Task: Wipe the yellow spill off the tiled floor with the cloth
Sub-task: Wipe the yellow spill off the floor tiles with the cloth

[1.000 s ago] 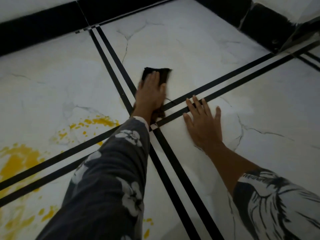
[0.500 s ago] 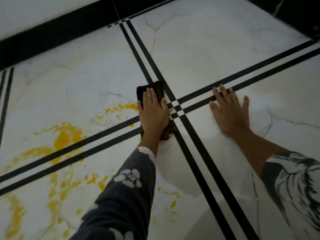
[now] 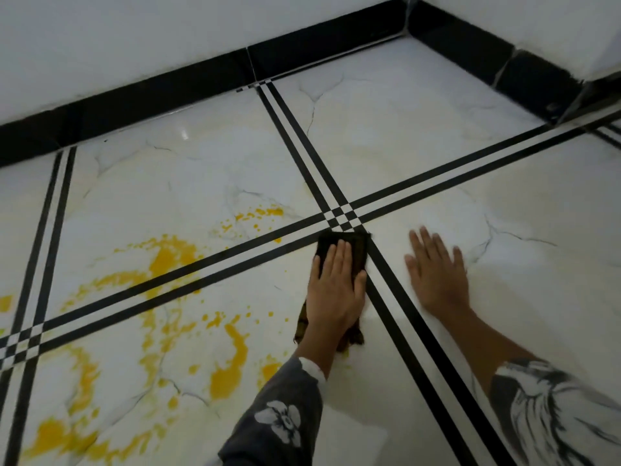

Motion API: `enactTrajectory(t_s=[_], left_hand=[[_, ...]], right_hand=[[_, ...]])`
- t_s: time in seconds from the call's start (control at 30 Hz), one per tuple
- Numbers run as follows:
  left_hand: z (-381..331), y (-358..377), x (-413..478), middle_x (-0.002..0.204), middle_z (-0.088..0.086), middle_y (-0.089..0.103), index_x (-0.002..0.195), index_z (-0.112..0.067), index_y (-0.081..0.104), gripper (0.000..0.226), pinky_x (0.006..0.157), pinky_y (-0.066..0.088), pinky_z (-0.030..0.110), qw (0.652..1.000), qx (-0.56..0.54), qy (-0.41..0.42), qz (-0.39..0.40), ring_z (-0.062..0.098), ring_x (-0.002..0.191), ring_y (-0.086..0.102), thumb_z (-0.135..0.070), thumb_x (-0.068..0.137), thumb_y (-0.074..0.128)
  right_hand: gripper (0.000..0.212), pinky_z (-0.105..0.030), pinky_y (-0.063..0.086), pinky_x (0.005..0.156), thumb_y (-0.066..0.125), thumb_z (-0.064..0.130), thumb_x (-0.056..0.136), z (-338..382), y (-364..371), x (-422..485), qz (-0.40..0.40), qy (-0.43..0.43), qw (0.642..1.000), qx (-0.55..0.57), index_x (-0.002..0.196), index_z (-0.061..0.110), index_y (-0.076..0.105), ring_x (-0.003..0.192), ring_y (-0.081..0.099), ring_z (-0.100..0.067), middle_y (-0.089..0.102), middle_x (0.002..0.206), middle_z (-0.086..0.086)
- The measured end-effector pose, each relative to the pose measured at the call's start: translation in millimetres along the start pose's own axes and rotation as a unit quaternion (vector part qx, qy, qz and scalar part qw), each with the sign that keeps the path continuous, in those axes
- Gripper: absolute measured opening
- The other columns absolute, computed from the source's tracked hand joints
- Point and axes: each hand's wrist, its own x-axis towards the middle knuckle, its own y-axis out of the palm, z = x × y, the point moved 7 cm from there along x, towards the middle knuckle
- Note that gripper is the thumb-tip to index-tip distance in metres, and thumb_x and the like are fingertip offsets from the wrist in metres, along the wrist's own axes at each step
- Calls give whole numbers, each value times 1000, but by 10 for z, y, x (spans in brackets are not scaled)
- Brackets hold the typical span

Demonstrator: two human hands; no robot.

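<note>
The left hand lies flat, fingers straight, pressing the dark folded cloth onto the white marbled tile floor. The yellow liquid spill spreads left of it. To its right, the right hand rests spread on bare tile.

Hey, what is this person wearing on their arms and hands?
The left hand and right hand are bare: no gloves, rings or watch visible. The left sleeve is dark grey with white flowers and a pale cuff. The right sleeve is pale with a dark feathery print.
</note>
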Motion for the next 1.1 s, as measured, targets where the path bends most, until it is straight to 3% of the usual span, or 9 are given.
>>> enactTrajectory(t_s=[0.1,0.2,0.5,0.6,0.73,0.8,0.87,1.03,1.1], left_hand=[[-270,86,-328,158,-2,3,148,-19,0,58,116,-11,35,994,8,97,45,10,144,-5,-46,97,6],[-268,84,-475,158,-3,3,149,-19,1,66,116,-10,32,986,19,151,72,8,144,-5,-50,91,-9],[542,-157,-903,158,-1,3,148,-15,1,73,115,-8,32,999,29,-25,2,12,145,-1,-47,85,-12],[269,-41,-1348,152,4,28,145,-10,26,65,116,6,35,999,12,3,39,16,141,24,-46,95,3],[-73,29,-1378,144,3,44,139,-11,40,59,113,14,38,993,17,97,63,16,134,39,-43,97,13],[-42,-6,-1306,153,0,28,146,-14,25,63,118,1,35,986,36,145,75,13,142,22,-46,94,9],[53,-8,-1225,157,-3,11,149,-18,10,69,115,-5,33,983,45,159,76,10,144,5,-48,89,-2],[227,-10,-1446,156,5,14,148,-10,11,70,117,-2,36,999,19,-43,-17,17,145,10,-46,89,-1],[83,6,-1625,152,10,29,145,-5,25,67,117,6,40,999,5,-23,-25,22,141,25,-47,93,14]], right_hand=[[59,-51,20,110,12,41,94,38,37,-323,-5,14,1000,12,144,16,27,138,28,-28,29,151,-8],[58,-52,25,108,14,40,93,70,36,-598,-4,35,999,11,142,15,32,136,33,-30,33,148,-10],[67,-50,30,105,-3,46,95,156,84,-1245,23,71,997,27,141,15,35,132,40,-30,38,146,-9],[70,-54,37,99,-4,46,96,206,93,-1416,51,85,994,37,138,13,40,127,46,-34,43,143,-11],[86,-44,11,114,-25,60,79,177,113,-1488,80,72,994,15,148,21,7,144,10,-24,5,157,-3],[61,-42,6,115,-2,51,94,169,135,-1570,108,71,992,7,147,23,-5,145,-2,-20,-7,157,0],[56,-42,5,115,16,41,100,181,135,-1668,143,77,987,15,147,23,-9,144,-6,-20,-13,156,0],[58,-43,1,115,17,41,99,192,176,-1805,134,83,987,25,146,24,-13,144,-8,-20,-16,156,1],[58,-43,0,115,17,41,99,191,186,-1813,117,86,989,31,146,25,-13,144,-8,-19,-16,156,1]])
